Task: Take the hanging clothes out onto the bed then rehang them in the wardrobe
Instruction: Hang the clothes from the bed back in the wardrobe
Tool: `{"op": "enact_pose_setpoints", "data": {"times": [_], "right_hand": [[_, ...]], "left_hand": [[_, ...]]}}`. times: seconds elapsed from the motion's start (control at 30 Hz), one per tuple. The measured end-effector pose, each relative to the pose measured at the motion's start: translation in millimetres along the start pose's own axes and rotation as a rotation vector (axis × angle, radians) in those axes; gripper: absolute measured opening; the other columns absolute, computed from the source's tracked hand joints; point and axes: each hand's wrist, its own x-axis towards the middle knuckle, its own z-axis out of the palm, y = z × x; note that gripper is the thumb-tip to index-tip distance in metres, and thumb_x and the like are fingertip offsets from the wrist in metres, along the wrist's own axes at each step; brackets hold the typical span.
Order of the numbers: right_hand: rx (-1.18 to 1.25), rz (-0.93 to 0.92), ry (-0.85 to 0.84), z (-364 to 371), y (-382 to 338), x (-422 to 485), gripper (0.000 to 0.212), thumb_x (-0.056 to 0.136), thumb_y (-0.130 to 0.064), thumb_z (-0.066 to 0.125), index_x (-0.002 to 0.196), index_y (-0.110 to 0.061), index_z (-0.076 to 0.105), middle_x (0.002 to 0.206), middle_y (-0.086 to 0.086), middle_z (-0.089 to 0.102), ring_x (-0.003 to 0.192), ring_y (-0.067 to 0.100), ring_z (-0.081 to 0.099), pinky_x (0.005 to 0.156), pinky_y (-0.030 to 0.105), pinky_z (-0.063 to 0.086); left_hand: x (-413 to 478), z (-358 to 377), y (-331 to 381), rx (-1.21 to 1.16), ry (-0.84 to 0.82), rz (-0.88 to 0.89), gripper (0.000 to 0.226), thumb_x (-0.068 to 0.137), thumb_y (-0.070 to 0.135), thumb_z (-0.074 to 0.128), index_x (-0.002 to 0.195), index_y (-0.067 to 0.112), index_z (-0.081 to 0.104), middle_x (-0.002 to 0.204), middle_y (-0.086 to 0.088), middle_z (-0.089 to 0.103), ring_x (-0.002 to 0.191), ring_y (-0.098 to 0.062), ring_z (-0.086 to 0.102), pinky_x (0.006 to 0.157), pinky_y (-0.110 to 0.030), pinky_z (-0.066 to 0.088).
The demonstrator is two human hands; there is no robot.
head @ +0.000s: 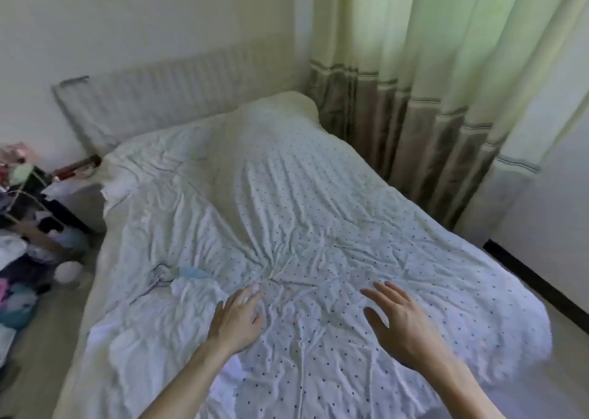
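A bed [414, 227] fills the middle of the view, covered by a crumpled white sheet with small dark dots. My left hand [237, 318] lies palm down on the sheet near the foot of the bed, fingers spread and straight. My right hand [400, 323] hovers just above the sheet to the right, fingers straight and apart, holding nothing. A small light-blue and white garment [191, 278] with thin cords lies bunched on the sheet just left of my left hand. No wardrobe is in view.
A pile of mixed clothes and soft items [28, 243] sits on the floor at the left. A white radiator [165, 99] lines the far wall. Pale green curtains with a brown band [430, 83] hang at the right.
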Motion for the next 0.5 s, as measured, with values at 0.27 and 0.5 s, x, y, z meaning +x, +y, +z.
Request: {"op": "enact_pose_setpoints", "data": {"times": [0.27, 0.5], "right_hand": [[-0.053, -0.377, -0.23, 35, -78, 35, 0.051, 0.103, -0.052, 0.031, 0.152, -0.04, 0.028, 0.163, -0.011, 0.02, 0.152, 0.012, 0.008, 0.121, 0.03, 0.015], [-0.089, -0.584, -0.338, 76, -114, 27, 0.05, 0.103, -0.049, 0.035, 0.151, -0.037, 0.032, 0.162, -0.009, 0.025, 0.152, 0.013, 0.012, 0.12, 0.031, 0.018]], "left_hand": [[-116, 22, -73, -0.16, 0.135, -0.395, 0.056, 0.102, 0.043, 0.039, 0.156, 0.035, 0.024, 0.166, 0.005, 0.015, 0.152, -0.016, 0.015, 0.121, -0.047, 0.02], [-198, 63, -101, -0.221, 0.165, -0.642, 0.058, 0.103, 0.047, 0.038, 0.157, 0.035, 0.022, 0.166, 0.006, 0.013, 0.153, -0.014, 0.014, 0.122, -0.043, 0.02]]}}
